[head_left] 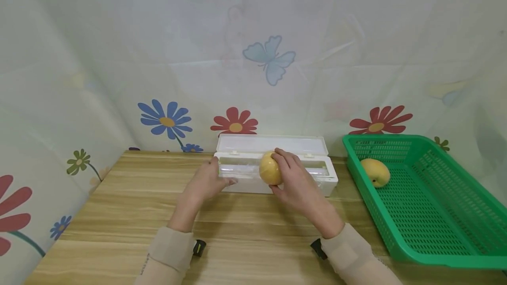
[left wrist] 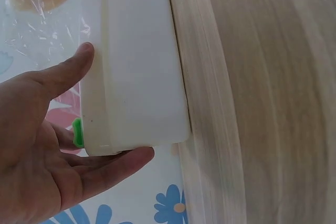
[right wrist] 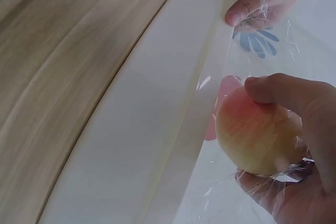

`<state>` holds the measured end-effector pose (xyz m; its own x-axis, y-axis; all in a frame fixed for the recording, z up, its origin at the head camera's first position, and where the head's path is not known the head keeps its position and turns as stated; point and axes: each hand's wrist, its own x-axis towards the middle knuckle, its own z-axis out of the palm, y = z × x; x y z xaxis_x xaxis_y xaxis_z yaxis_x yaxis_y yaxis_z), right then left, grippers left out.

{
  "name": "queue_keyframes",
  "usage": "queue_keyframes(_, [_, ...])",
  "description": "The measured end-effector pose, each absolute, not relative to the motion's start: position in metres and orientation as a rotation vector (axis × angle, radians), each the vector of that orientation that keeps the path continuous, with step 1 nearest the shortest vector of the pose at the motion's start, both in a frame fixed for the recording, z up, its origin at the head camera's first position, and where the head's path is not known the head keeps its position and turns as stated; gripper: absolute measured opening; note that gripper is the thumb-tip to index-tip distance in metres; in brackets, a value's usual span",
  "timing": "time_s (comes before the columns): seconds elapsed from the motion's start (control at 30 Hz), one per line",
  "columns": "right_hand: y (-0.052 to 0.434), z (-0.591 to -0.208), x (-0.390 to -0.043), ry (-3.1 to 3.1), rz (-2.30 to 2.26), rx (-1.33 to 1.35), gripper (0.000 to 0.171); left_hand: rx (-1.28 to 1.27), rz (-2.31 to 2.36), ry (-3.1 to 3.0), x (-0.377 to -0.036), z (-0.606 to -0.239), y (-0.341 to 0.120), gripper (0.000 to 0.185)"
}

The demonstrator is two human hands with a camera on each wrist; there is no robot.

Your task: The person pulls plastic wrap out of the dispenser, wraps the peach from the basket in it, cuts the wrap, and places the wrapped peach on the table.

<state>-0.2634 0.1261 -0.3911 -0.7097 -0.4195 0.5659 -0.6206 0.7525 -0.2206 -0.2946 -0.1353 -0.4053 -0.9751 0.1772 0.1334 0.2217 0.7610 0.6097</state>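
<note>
Right hand (head_left: 297,186) pinches a yellow, red-blushed peach (head_left: 270,169) between thumb and fingers on opposite sides; the peach is held over the middle of a white film dispenser (head_left: 253,186), which lies lengthwise near the back edge of the wooden tabletop (head_left: 253,236). Clear cling film (right wrist: 289,48) clings around peach and fingers, thin, creased, glinting. Left hand (head_left: 207,179) grips the dispenser's left end, thumb on the long side, fingers around the end; probably a steadying hold, since the box looks light and a pull on the film could shift it. Peach likely kept close to the roll so that the film stays short and manageable (inference). Dispenser: long smooth box, apparently plastic, rounded corners, green tab (left wrist: 77,133) at the left end; its lid (head_left: 273,145) is tilted back, giving access to the film roll (head_left: 239,169). Near the tabletop's back right part, green basket (head_left: 455,260), perforated walls and base, holds a second peach (head_left: 376,173) in its back left corner, presumably leaning there for support. Tabletop: pale, streaked grain. Backdrop (head_left: 178,34): creased sheet printed with flowers and butterflies.
</note>
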Motion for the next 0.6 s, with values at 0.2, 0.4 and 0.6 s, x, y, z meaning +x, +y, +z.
queue_keyframes(0.2, [0.1284,-0.3898,-0.2622,-2.444,0.527,0.794,0.08,-0.272,-0.99,-2.911,-0.293,-0.4044,-0.1336,0.075])
queue_keyframes(0.4, [0.1298,-0.3878,-0.2605,-2.434,0.511,0.806,0.081,-0.255,-0.961,-2.917,-0.2921,-0.4047,-0.1339,0.079])
queue_keyframes(0.6, [0.1316,-0.3843,-0.2568,-2.409,0.514,0.826,0.081,-0.286,-0.916,-2.911,-0.2896,-0.4054,-0.1319,0.08])
